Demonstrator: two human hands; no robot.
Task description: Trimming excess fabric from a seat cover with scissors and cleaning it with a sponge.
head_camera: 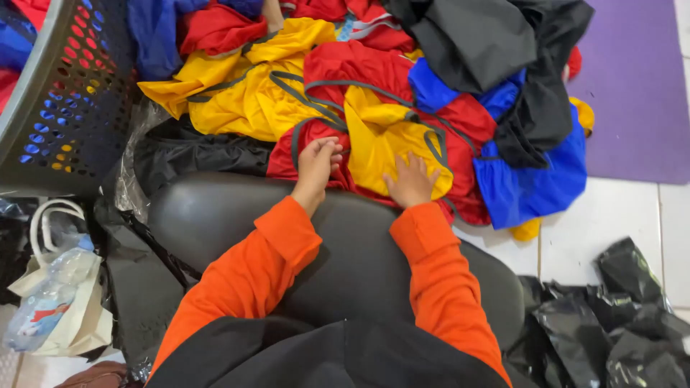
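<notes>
Orange sleeves run up from the bottom centre of the frame, over a dark padded cushion [345,251] that lies across my lap and serves as the work surface.

**Hand positions**
- My left hand [316,167] sits just left of the frame's centre. Its fingers [327,149] are curled narrow and pinch the red fabric together with a strip of grey trim at the edge of the cushion.
- My right hand [411,183] lies just right of centre. Its fingers [417,164] are spread wide and pressed flat, holding nothing, on the yellow panel.

**Position of the garment**
- The red and yellow garment [374,122] lies directly beyond both hands, toward the top of the frame, with its near edge draped onto the cushion.
- Its long axis appears to run from left to right across the frame, though folds hide the full outline.
- Both hands touch it. The right hand bears on the yellow panel; the left hand grips the red part beside it.

**Appearance of the garment**
- Thin, smooth, slightly shiny fabric, crumpled.
- Red and yellow panels edged with grey binding that loops across the surface.

**Surroundings**
- More garments in yellow, red, blue and black are heaped across the upper centre of the frame.
- A grey perforated basket [57,100] stands tilted at upper left.
- A purple mat [640,86] lies at upper right.
- Crumpled black plastic bags [618,316] lie on the tiled floor at lower right.
- A pale tote bag with a plastic bottle [50,294] lies at lower left.
</notes>
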